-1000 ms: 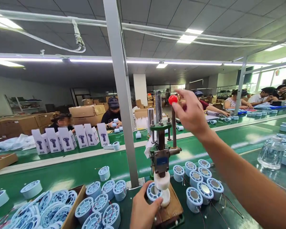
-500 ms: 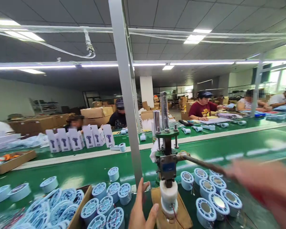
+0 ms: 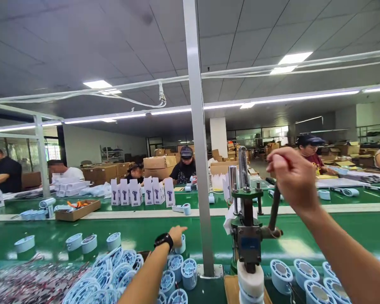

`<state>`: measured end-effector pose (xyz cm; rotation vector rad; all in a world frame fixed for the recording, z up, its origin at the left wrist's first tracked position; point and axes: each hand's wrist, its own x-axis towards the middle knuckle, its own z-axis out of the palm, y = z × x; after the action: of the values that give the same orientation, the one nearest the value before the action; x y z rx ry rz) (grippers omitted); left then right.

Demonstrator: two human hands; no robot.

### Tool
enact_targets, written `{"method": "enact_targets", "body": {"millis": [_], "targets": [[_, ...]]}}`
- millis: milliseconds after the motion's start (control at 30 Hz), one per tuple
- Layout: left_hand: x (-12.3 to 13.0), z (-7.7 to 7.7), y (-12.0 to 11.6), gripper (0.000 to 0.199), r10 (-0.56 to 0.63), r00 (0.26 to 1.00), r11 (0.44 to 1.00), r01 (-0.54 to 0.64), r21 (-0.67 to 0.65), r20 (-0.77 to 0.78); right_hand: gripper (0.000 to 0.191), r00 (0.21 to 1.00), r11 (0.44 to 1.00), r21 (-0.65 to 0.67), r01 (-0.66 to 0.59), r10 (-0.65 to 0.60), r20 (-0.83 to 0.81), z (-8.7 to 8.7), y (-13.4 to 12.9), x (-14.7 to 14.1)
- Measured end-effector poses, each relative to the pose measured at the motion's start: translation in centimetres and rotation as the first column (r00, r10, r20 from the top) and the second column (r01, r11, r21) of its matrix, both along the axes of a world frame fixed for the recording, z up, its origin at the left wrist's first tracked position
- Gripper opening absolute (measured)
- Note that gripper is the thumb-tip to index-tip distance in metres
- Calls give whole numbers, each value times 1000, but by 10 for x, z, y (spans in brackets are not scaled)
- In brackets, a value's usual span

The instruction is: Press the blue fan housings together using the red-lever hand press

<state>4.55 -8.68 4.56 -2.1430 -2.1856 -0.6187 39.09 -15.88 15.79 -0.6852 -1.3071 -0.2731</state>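
Nearest, a light blue housing (image 3: pixel 251 298) sits beneath the white head (image 3: pixel 251 276) of the hand press (image 3: pixel 249 244), by the worktop's (image 3: pixel 213 292) far edge; more housings with grey discs (image 3: pixel 281 274) stand to its right; the person's right hand (image 3: pixel 294 175) is wrapped around the top of the press lever (image 3: pixel 275 209); the left hand (image 3: pixel 176 234) is stretched to another blue housing (image 3: pixel 182 245) beyond that edge, on the green belt (image 3: pixel 139 230); whether its fingers grip it cannot be told; farther off, white boxes (image 3: pixel 148 192) stand in a row before a capped co-worker (image 3: pixel 181 172).
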Motion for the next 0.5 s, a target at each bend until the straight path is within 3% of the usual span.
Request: {"method": "enact_targets", "body": {"millis": [67,133,233,300,400,433,500], "targets": [[5,-6,-3,36,26,999,999,-28,-38,-46,23,1000,998,-55,11,-9,29,19,34,-4],[8,-7,-3,34,60,993,993,-69,-91,-101,24,998,996,-85,29,-25,49,26,56,-6],[11,-2,-11,34,97,975,985,-122,-118,-200,24,997,992,-109,55,-49,54,22,67,-7],[16,3,-32,37,60,965,992,-87,-96,-255,24,997,990,-121,70,-64,52,21,69,-7],[30,-2,-86,43,-188,940,976,147,-162,-285,26,995,986,-143,82,-74,60,28,71,-5],[36,-9,-105,43,-332,897,936,276,-217,-292,27,995,985,-151,81,-71,71,31,71,-3],[47,-32,-135,31,-584,728,811,504,-296,-360,30,993,983,-167,76,-59,106,31,62,2]]}}
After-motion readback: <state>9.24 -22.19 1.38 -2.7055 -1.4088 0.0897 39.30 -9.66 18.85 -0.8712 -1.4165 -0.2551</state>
